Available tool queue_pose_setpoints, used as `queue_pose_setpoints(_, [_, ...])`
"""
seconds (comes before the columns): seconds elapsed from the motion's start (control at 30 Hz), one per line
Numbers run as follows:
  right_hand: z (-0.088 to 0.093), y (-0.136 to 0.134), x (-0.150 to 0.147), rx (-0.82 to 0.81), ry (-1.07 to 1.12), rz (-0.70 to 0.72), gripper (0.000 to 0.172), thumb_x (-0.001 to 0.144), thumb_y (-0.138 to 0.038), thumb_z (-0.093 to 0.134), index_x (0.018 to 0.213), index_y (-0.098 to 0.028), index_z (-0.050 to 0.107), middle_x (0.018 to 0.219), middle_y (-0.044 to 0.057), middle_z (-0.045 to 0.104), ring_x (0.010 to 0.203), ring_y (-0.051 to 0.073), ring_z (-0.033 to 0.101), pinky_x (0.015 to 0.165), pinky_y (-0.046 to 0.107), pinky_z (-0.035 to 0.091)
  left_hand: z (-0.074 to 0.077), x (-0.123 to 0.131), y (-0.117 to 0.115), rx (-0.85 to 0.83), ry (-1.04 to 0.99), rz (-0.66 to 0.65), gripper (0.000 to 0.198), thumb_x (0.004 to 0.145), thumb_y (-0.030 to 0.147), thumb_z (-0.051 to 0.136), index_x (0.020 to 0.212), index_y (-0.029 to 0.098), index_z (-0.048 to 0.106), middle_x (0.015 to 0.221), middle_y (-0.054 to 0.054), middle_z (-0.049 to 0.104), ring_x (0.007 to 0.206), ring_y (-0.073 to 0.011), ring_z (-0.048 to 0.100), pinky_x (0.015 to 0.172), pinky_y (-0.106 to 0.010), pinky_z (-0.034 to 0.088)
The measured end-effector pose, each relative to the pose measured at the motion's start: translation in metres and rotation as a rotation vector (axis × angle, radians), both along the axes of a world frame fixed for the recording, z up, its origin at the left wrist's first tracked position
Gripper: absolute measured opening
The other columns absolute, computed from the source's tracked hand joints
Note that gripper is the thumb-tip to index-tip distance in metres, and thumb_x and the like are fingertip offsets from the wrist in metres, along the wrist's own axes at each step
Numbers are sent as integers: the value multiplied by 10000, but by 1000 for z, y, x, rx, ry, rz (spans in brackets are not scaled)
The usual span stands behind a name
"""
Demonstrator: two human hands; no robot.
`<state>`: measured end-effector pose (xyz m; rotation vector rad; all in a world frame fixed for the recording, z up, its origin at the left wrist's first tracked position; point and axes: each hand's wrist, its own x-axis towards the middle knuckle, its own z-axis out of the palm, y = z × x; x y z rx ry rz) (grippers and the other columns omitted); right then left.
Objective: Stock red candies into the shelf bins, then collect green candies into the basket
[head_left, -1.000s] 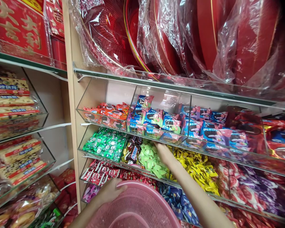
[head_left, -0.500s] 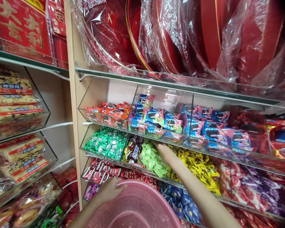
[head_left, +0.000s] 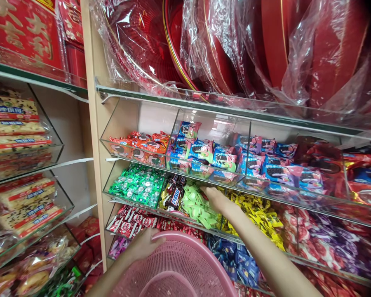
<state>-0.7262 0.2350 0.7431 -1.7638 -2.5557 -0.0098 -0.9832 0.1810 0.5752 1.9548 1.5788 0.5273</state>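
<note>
Fingers (head_left: 205, 191) of the right hand (head_left: 217, 199) reach into the middle tier of the shelf at the centre of the frame, at the upper right edge of a pile of light-green wrapped candies (head_left: 200, 208). Their tips are partly obscured; degree of opening and any hold on a piece cannot be determined.

Relative to these fingers, most of the pile lies below and to the left in the frame. Pieces point in mixed directions, so the pile has no single long axis. The right hand is nearer to it; the left hand (head_left: 145, 244), lower centre-left, is closed on the rim of a pink basket (head_left: 190, 256), fingers wrapped around the edge.

Containers:
- Pink basket: round, perforated wall, bottom centre of the frame; its near side is cut off by the frame edge.
- Middle tier, clear compartments, left to right: bright-green wrapped candies (head_left: 139, 185); dark-wrapped bars (head_left: 175, 196) directly beside the light-green pile, no divider discernible between them; yellow wrapped candies (head_left: 259, 220).
- Tier above: orange packets (head_left: 142, 145), then blue packets (head_left: 200, 152).
- Tier below: red-and-white packets (head_left: 132, 222) at left; dark-blue packets (head_left: 244, 262) right of the basket.
</note>
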Motion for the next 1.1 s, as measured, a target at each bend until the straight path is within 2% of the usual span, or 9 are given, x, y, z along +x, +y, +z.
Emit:
queue_pose_setpoints(0.13, [2, -2, -2, 35, 6, -22, 458, 761, 30, 425, 1186, -121, 504, 1054, 179, 611, 1024, 250, 569, 779, 295, 389, -4, -2, 2, 78, 22, -25, 459, 792, 579, 391, 713, 164, 572, 647, 19, 554, 622, -130, 494, 550, -208, 285])
queue_pose_setpoints(0.23, [8, -6, -11, 45, 51, -85, 260, 865, -184, 450, 1098, -111, 541, 1013, 187, 632, 993, 270, 589, 744, 313, 400, -4, -2, 3, 71, 9, -33, 451, 789, 574, 398, 731, 165, 581, 663, 17, 574, 622, -132, 503, 552, -210, 293])
queue_pose_setpoints(0.3, [10, -9, -18, -1, 38, -151, 320, 867, -335, 476, 1056, -91, 559, 1006, 213, 633, 965, 302, 602, 715, 332, 411, -3, -3, 2, 66, 4, -37, 471, 781, 593, 395, 739, 165, 587, 671, 14, 584, 627, -137, 505, 557, -213, 302])
queue_pose_setpoints(0.37, [10, -10, -22, -36, 22, -185, 380, 839, -396, 514, 1044, -79, 565, 1019, 230, 626, 959, 315, 605, 699, 338, 418, -2, -4, 2, 67, 0, -38, 489, 775, 610, 390, 748, 165, 592, 680, 12, 590, 641, -142, 507, 564, -216, 310])
queue_pose_setpoints(0.47, [5, -6, -22, -29, 35, -178, 359, 810, -372, 561, 1037, -94, 568, 1035, 216, 623, 966, 297, 604, 701, 321, 418, -1, -6, 1, 76, 7, -23, 495, 775, 614, 383, 754, 168, 596, 690, 12, 594, 646, -143, 511, 573, -218, 314])
queue_pose_setpoints(0.67, [-8, 6, -13, 40, 41, -167, 229, 802, -200, 513, 1011, -123, 567, 1016, 186, 626, 937, 272, 603, 682, 297, 390, -2, -8, -3, 62, 12, -2, 514, 768, 634, 377, 743, 169, 596, 669, 13, 593, 644, -148, 514, 569, -218, 313])
queue_pose_setpoints(0.87, [-14, 6, -12, 96, 64, -167, 222, 833, -188, 453, 1018, -117, 553, 990, 193, 623, 920, 272, 599, 692, 303, 382, -2, -6, -2, 62, 3, -12, 492, 775, 609, 393, 745, 166, 604, 694, 5, 609, 660, -150, 521, 594, -221, 330])
queue_pose_setpoints(1.0, [-13, 13, -9, 160, 214, -165, 280, 822, -201, 464, 1081, -120, 536, 1032, 169, 618, 934, 249, 580, 749, 300, 390, -2, -5, -2, 58, -5, -16, 484, 764, 606, 411, 766, 166, 612, 708, 2, 610, 688, -157, 524, 605, -224, 333])
queue_pose_setpoints(1.1, [-10, 19, -8, 153, 484, -208, 301, 815, -257, 490, 1089, -149, 546, 1076, 131, 610, 965, 242, 560, 804, 312, 404, -2, -5, -1, 32, -9, -16, 500, 766, 620, 392, 766, 167, 605, 672, 9, 593, 667, -155, 518, 588, -223, 322])
